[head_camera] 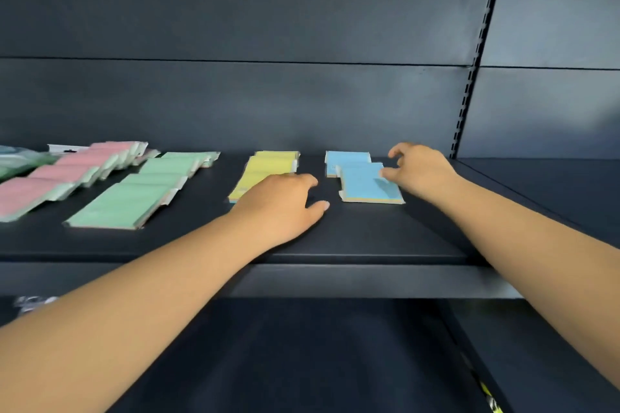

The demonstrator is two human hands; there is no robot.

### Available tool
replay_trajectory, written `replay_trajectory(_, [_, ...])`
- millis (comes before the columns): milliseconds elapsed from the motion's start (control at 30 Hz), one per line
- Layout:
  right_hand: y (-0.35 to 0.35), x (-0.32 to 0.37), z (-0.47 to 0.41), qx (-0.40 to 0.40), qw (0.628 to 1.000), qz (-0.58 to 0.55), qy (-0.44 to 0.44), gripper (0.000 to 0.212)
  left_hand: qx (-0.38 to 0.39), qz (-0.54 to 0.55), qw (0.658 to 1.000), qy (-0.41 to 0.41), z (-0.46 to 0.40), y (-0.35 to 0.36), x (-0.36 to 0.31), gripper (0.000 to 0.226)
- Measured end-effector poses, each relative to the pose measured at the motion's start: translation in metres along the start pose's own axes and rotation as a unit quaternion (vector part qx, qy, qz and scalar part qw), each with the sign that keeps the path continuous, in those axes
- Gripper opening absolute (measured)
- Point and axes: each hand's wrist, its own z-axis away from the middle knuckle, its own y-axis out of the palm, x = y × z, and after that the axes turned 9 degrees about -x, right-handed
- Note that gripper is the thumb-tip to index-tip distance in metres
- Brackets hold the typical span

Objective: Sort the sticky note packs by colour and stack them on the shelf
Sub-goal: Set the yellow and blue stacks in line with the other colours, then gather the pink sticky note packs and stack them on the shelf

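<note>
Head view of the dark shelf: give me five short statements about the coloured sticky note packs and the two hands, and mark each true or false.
1. The pale blue sticky note packs lie to the right of the yellow sticky note packs. True.
2. The right hand touches the mint green sticky note packs. False: its fingertips are at the right edge of the blue packs; the green packs lie far to the left.
3. The left hand rests over the near end of the yellow row. True.
4. The pink sticky note packs lie rightmost on the dark metal shelf. False: they lie at the left, beside the green row.
5. The blue packs outnumber the green. False: two blue show, against more green.
</note>
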Motion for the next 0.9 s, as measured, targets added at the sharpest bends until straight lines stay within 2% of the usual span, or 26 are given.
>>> replay_trajectory(133, [-0.012, 0.030, 0.041, -0.012, 0.987, 0.108, -0.117, 0.042, -0.053, -0.040, 0.997, 0.046, 0.025, -0.009, 0.026, 0.043])
replay_trajectory(267, [-0.017, 0.063, 0.092, -0.022, 0.970, 0.163, -0.180, 0.038, -0.104, -0.029, 0.994, 0.023, 0.057, -0.021, 0.050, 0.039])
replay_trajectory(667, [-0.038, 0.102, 0.227, -0.029, 0.950, 0.106, -0.293, 0.035, -0.140, -0.064, 0.986, -0.068, 0.210, -0.077, 0.059, 0.036])
replay_trajectory(900, [-0.049, 0.124, 0.308, 0.009, 0.945, 0.057, -0.323, 0.037, -0.103, -0.103, 0.981, -0.125, 0.309, -0.116, 0.066, 0.035])
